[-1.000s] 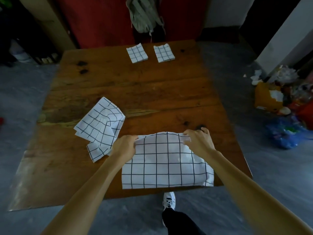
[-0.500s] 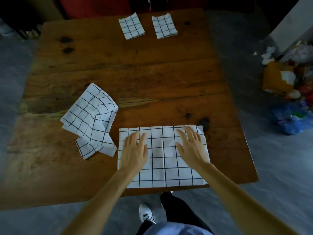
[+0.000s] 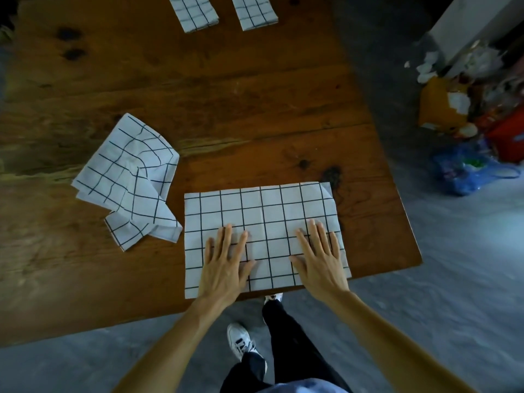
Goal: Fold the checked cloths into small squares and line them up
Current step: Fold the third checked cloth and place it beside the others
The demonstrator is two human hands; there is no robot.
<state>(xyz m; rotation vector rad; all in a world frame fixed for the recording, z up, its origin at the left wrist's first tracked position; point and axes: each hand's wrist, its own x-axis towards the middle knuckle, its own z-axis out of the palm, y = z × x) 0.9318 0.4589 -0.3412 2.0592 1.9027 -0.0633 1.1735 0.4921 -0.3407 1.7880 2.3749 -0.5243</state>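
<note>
A white cloth with a black check (image 3: 263, 214) lies folded flat as a rectangle at the near edge of the wooden table (image 3: 226, 103). My left hand (image 3: 225, 265) rests palm down on its near left part, fingers spread. My right hand (image 3: 319, 258) presses flat on its near right part, fingers apart. A second checked cloth (image 3: 130, 180) lies crumpled to the left, just touching the flat one. Two small folded checked squares (image 3: 194, 12) (image 3: 253, 11) sit side by side at the far edge, cut off by the frame.
The table's near edge runs just under my wrists, and its right edge lies beside the flat cloth. My legs and white shoes (image 3: 241, 340) stand on the grey floor below. A heap of bags and rubbish (image 3: 470, 114) lies on the floor at the right.
My hands let go of the cloth's far corners, laid flat on it and slid toward me. The view tilted down, so the two folded squares moved to the top edge.
</note>
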